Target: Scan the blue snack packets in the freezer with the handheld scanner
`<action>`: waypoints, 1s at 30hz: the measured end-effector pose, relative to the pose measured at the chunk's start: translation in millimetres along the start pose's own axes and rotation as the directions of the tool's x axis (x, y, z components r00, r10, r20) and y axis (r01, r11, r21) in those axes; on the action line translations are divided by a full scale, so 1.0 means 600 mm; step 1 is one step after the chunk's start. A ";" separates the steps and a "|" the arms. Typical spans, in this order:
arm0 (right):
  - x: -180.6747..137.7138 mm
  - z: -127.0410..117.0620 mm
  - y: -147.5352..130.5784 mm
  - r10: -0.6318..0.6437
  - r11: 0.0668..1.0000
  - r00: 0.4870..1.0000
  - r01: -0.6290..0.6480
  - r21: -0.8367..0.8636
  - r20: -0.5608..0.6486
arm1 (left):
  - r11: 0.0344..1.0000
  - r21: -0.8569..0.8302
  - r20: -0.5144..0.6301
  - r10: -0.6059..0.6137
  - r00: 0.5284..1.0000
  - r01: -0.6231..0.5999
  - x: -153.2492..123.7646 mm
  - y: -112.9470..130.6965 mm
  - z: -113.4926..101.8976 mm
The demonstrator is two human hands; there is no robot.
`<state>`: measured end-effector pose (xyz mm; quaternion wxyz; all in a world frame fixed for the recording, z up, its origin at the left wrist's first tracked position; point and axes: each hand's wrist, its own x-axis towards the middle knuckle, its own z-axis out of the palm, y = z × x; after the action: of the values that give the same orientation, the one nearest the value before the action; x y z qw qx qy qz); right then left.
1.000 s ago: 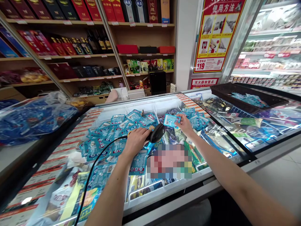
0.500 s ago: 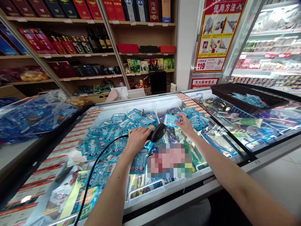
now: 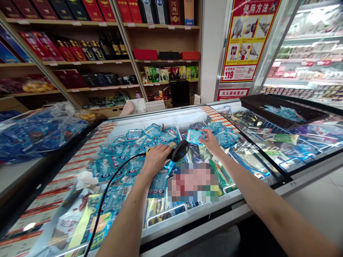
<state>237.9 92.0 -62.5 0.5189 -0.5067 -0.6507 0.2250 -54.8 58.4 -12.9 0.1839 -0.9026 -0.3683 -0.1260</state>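
Note:
My left hand [image 3: 158, 157] is wrapped round a black corded barcode scanner [image 3: 180, 150], whose head points right. My right hand [image 3: 209, 140] pinches the right edge of a small blue packet [image 3: 194, 136], its pale printed label facing the scanner. Scanner and packet are close together above the freezer. Below my left hand lies a loose heap of similar blue packets [image 3: 118, 153]. A smaller group of blue packets [image 3: 226, 137] lies just beyond my right hand. The scanner's cable [image 3: 103, 200] runs down past my left forearm.
The chest freezer [image 3: 198, 223] has wire dividers and mixed frozen packs inside. A dark tray [image 3: 257, 107] with blue packets rests on its right part. At left sits a plastic bag [image 3: 40, 132] of blue packets. Shelves [image 3: 160, 26] with boxes and bottles stand behind.

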 end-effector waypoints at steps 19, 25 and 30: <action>-0.010 -0.025 -0.004 -0.069 0.705 0.955 -0.158 -0.691 -0.289 | 0.944 0.071 -0.201 -0.301 0.932 0.321 -0.016 -0.025 -0.006; -0.019 -0.021 -0.016 -0.186 0.623 0.978 0.045 -0.781 -0.092 | 0.937 0.064 -0.204 -0.324 0.924 0.342 -0.019 -0.027 -0.007; -0.020 -0.015 -0.012 -0.185 0.586 0.982 0.145 -0.797 0.043 | 0.929 0.059 -0.221 -0.344 0.913 0.364 -0.020 -0.027 -0.008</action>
<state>242.3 76.8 -58.9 0.2716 -0.6268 -0.7149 -0.1492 -75.4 59.7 -9.1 0.2398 -0.7926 -0.5104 -0.2320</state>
